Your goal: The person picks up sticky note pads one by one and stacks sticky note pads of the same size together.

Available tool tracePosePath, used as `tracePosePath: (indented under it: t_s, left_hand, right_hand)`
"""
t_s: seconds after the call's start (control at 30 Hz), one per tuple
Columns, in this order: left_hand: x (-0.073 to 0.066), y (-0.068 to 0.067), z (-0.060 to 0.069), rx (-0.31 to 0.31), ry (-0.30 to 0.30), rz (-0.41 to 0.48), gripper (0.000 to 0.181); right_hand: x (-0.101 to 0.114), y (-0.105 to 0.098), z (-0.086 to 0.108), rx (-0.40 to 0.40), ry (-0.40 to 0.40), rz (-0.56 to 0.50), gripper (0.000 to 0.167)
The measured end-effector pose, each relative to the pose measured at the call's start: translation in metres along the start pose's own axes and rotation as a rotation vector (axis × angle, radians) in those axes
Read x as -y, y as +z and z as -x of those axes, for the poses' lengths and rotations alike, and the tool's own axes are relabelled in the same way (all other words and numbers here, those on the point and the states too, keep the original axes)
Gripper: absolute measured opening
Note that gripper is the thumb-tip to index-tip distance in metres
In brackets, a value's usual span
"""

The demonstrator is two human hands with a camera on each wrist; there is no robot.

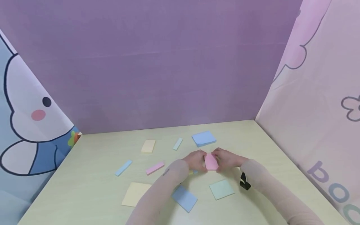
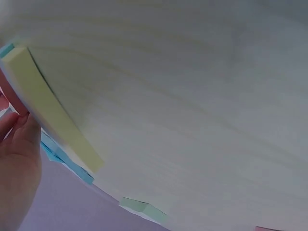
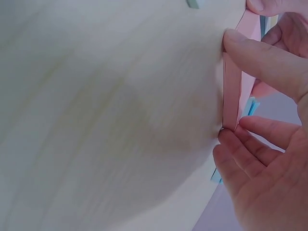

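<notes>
A pink sticky note pad (image 1: 211, 162) lies on the table between my two hands. My left hand (image 1: 196, 161) holds its left side, and my right hand (image 1: 228, 158) grips the right side. From the right wrist view, my right thumb is at the pad's near end and the other right fingers (image 3: 257, 144) are at its far end. A narrow yellow sticky note pad (image 2: 53, 110) stands out beside the left hand (image 2: 19, 168) in the left wrist view; in the head view that hand and sleeve mostly cover it. Past the hands sits a thick blue pad (image 1: 204, 138).
Nearer me are a green pad (image 1: 221, 189), a blue pad (image 1: 185, 198) and a large cream pad (image 1: 136, 193), partly under my left sleeve. Leftward lie a pink strip (image 1: 155, 168), a blue strip (image 1: 123, 167), a small cream pad (image 1: 148, 146) and a green strip (image 1: 177, 144). A purple wall (image 1: 157, 68) closes the back.
</notes>
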State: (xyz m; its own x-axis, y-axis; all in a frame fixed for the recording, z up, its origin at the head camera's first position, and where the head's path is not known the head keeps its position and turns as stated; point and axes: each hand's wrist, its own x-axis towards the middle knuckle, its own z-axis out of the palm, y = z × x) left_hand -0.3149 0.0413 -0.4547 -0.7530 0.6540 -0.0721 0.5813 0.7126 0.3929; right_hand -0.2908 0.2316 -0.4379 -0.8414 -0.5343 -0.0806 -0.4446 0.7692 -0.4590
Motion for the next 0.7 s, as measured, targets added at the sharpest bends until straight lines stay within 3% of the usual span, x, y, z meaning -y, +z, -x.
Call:
tracePosePath:
  t_s: [0.4, 0.7]
  left_hand:
    - [0.0028, 0.0000, 0.0051, -0.018, -0.040, -0.011, 0.069]
    - [0.0049, -0.0017, 0.0089, -0.017, -0.054, -0.004, 0.067]
  right_hand:
    - [0.0021, 0.0013, -0.0045, 0.013, -0.011, -0.028, 0.063]
    - [0.0055, 0.0024, -0.0085, 0.022, 0.035, -0.062, 0.064]
